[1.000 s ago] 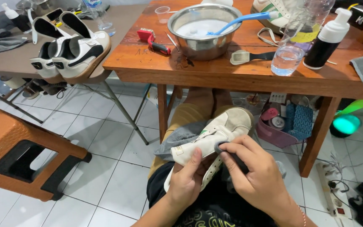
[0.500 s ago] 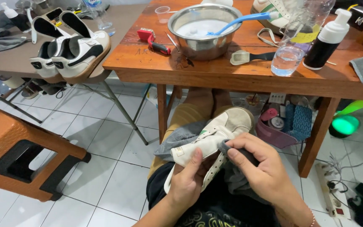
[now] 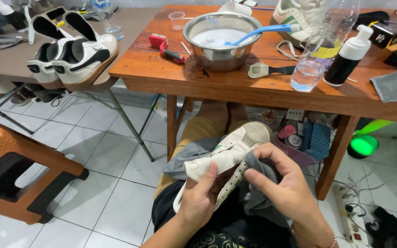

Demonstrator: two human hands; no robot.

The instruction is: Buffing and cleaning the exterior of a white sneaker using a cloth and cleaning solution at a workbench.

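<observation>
While my left hand (image 3: 203, 200) is clamping the white sneaker (image 3: 226, 158) on my lap, my right hand (image 3: 283, 183) at three o'clock is pinching a grey cloth (image 3: 253, 195) against its side; wiping seems underway, needing steady pressure next. At twelve o'clock, a wooden table (image 3: 253, 89) is standing over white floor tiles (image 3: 97, 160).

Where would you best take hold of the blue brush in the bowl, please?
By the free end of the blue brush's handle, coming from the right: it sticks out over the bowl's rim, while the other end lies in the white foam.
</observation>
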